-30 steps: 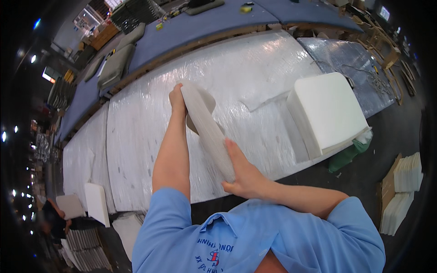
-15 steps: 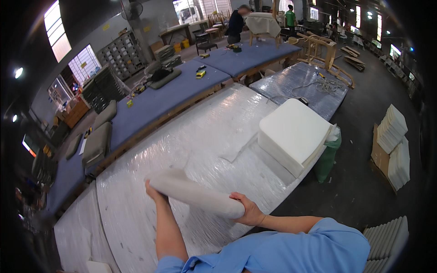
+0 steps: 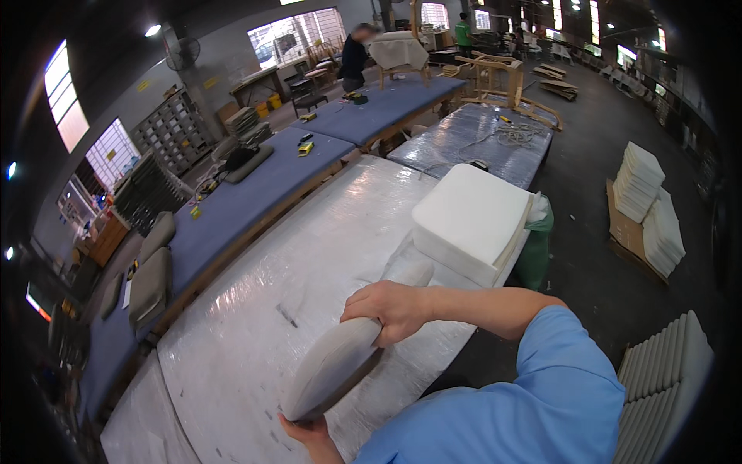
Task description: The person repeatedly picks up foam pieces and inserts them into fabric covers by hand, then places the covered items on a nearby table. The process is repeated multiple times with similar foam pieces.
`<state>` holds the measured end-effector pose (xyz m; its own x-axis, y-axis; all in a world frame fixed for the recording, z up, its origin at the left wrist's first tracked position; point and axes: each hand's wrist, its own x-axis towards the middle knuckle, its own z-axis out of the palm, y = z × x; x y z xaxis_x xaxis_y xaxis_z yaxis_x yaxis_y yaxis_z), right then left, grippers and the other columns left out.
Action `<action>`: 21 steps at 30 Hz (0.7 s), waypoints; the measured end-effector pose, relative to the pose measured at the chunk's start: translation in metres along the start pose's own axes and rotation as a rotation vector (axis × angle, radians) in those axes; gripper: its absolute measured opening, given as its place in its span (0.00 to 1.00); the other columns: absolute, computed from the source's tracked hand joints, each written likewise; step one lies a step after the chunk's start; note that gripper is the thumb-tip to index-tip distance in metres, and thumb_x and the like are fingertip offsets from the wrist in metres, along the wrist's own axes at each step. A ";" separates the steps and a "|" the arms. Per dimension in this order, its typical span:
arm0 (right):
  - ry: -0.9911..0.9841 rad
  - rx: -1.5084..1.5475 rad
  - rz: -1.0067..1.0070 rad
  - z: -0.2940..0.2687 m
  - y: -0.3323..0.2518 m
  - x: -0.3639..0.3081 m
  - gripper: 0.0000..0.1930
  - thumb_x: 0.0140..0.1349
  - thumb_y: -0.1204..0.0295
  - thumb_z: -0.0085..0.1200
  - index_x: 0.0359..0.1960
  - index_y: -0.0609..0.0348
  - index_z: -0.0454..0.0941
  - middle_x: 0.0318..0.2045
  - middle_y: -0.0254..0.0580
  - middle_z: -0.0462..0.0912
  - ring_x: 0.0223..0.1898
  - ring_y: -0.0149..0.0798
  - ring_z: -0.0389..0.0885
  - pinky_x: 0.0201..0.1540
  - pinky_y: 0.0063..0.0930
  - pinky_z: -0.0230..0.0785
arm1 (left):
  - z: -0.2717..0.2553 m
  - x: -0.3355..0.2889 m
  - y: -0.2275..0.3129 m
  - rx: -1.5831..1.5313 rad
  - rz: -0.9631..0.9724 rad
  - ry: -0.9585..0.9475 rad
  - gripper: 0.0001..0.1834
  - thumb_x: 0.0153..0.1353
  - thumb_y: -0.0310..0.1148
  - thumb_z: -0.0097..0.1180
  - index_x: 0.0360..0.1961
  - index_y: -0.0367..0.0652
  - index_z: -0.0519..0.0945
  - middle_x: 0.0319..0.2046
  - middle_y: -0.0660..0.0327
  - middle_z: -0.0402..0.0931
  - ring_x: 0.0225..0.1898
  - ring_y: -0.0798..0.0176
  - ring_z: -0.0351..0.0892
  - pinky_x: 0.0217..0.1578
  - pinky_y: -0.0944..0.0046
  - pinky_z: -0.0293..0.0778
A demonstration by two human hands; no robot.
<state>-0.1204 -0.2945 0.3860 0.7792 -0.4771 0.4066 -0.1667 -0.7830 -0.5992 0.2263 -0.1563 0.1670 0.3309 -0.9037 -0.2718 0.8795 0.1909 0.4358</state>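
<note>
A light grey, padded cushion [image 3: 331, 370] is held tilted on its edge over the plastic-covered table [image 3: 239, 309]. My right hand [image 3: 394, 309] reaches across and grips its upper edge, fingers wrapped over it. At the lower end, my left hand [image 3: 309, 435] has its thumb and fingers around the cushion's rim, and part of that hand is hidden beneath it. Beyond my right hand lies a stack of white foam pads [image 3: 473, 213] with rounded corners.
A green bag [image 3: 535, 255] hangs by the table's right edge. Blue-topped tables [image 3: 263, 174] carry cushions and tools. White pads [image 3: 640, 182] are stacked on the floor at right, with grey cushions [image 3: 665, 379] nearer. A person [image 3: 355, 58] stands far back by a chair.
The cushion has turned from lying crosswise to slanting up on its edge. My right hand has moved forward and left onto its upper edge; my left hand has come down nearer me.
</note>
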 end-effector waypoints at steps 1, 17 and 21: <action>-0.023 -0.010 -0.014 -0.005 -0.010 0.000 0.28 0.44 0.71 0.72 0.51 0.60 0.80 0.44 0.47 0.84 0.48 0.54 0.83 0.51 0.44 0.76 | -0.005 -0.005 -0.004 -0.022 -0.022 -0.015 0.44 0.67 0.64 0.47 0.73 0.40 0.66 0.71 0.49 0.68 0.72 0.41 0.65 0.71 0.36 0.62; -0.330 -0.062 -0.004 0.124 -0.048 -0.025 0.30 0.47 0.67 0.67 0.55 0.59 0.75 0.46 0.47 0.80 0.51 0.52 0.79 0.55 0.47 0.72 | -0.068 0.088 0.022 1.308 -1.043 -0.161 0.28 0.62 0.46 0.70 0.57 0.38 0.81 0.48 0.55 0.85 0.50 0.52 0.83 0.52 0.48 0.77; -0.499 0.124 -0.035 0.154 -0.050 -0.013 0.29 0.53 0.66 0.67 0.57 0.61 0.75 0.50 0.49 0.81 0.55 0.53 0.79 0.58 0.47 0.71 | -0.076 0.100 -0.008 1.855 -1.080 -0.314 0.28 0.55 0.51 0.75 0.51 0.43 0.86 0.44 0.60 0.86 0.47 0.56 0.83 0.44 0.53 0.77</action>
<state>-0.0295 -0.1872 0.3046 0.9815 -0.1793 0.0675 -0.0860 -0.7271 -0.6811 0.2781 -0.2190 0.0711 -0.1534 -0.4301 -0.8896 -0.6750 -0.6119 0.4122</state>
